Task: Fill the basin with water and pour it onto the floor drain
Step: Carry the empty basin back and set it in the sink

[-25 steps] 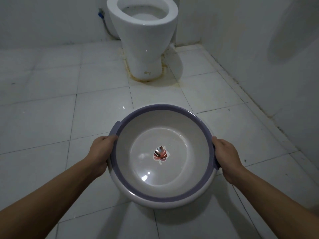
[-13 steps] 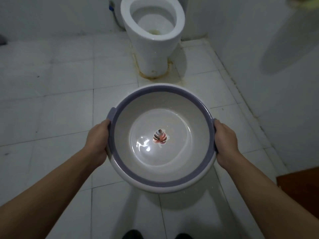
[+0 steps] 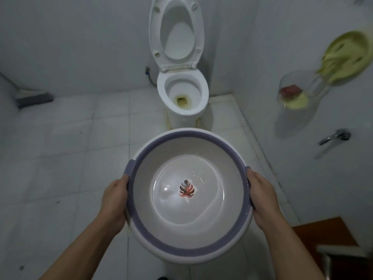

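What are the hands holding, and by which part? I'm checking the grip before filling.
Both hands hold the basin by its purple rim: the left hand on the left side, the right hand on the right side.

I am looking into a small home bathroom — a white toilet (image 3: pixel 182 96) stands against the back wall with its seat and lid (image 3: pixel 176 33) raised. The floor (image 3: pixel 60 158) is laid in pale square tiles, and the walls are plain white. On the right wall sits a metal tap (image 3: pixel 334 136), with a yellowish basin (image 3: pixel 347 57) hanging above it — ordinary household washroom fittings.
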Action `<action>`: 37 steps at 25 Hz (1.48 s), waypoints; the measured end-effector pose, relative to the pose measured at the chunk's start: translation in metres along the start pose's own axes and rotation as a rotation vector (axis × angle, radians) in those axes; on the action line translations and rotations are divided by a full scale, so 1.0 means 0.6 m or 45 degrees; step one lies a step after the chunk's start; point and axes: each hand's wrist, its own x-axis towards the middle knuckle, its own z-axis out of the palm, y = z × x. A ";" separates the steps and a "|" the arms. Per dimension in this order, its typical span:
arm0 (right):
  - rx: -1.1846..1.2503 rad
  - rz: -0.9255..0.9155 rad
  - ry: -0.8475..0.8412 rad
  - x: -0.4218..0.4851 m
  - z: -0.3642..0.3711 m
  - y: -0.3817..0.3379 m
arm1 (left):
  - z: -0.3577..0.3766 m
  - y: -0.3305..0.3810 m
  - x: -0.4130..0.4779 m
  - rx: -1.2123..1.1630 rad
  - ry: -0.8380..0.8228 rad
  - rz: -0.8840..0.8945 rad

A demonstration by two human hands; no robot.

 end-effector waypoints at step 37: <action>0.339 -0.439 0.070 -0.227 -0.259 -0.427 | 0.087 0.434 -0.422 0.000 -0.134 0.464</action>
